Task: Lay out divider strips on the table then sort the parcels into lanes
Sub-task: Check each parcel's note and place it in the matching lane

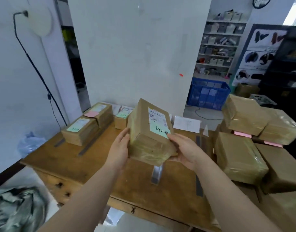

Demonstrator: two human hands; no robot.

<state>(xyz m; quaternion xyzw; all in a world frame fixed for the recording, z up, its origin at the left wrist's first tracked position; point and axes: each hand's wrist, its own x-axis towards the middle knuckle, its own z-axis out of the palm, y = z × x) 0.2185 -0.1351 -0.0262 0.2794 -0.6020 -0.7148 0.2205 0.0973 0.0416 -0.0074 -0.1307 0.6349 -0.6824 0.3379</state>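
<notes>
I hold a brown taped parcel (149, 131) with a white shipping label and a green note above the middle of the wooden table (80, 166). My left hand (118, 148) presses its left side and my right hand (184, 149) cups its lower right corner. Grey divider strips lie on the table: one at the left (88, 146), one below the parcel (156, 174), one at the right (199, 185). Two parcels (80, 131) (100, 113) lie in the left lane. A small parcel (121, 120) sits at the back.
A stack of several brown parcels (244, 148) with pink notes crowds the right side of the table. A white card stand (186, 123) is at the back edge. A blue crate (208, 94) and shelves stand behind; a black lamp pole (36, 69) rises at left.
</notes>
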